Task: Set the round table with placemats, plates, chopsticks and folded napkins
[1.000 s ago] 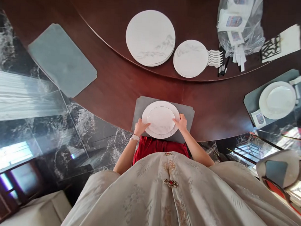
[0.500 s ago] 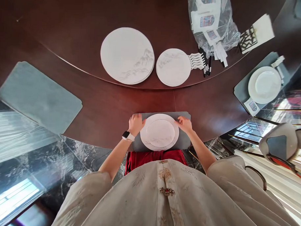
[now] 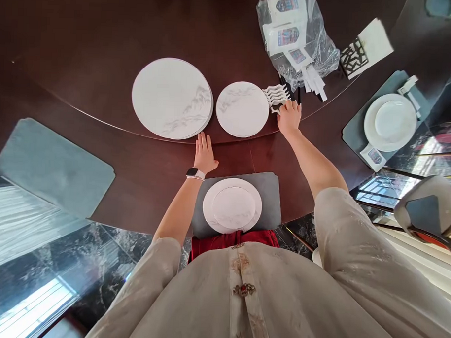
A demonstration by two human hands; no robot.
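A small white plate sits on a larger white plate on a grey placemat at the table's near edge. My left hand lies flat and open on the dark wood just beyond the mat, a watch on its wrist. My right hand reaches out to the row of white spoons on the turntable edge, fingers curled at the nearest one; whether it grips one I cannot make out. Beside the spoons stand a stack of small plates and a stack of large plates.
A clear plastic bag of packets and a patterned napkin holder lie beyond the spoons. A laid place setting is at the right, a bare grey placemat at the left. A chair stands right.
Both hands have left the plates on the mat. The left hand moved forward onto the wood; the right arm stretched out to the spoons. The view shifted toward the turntable.
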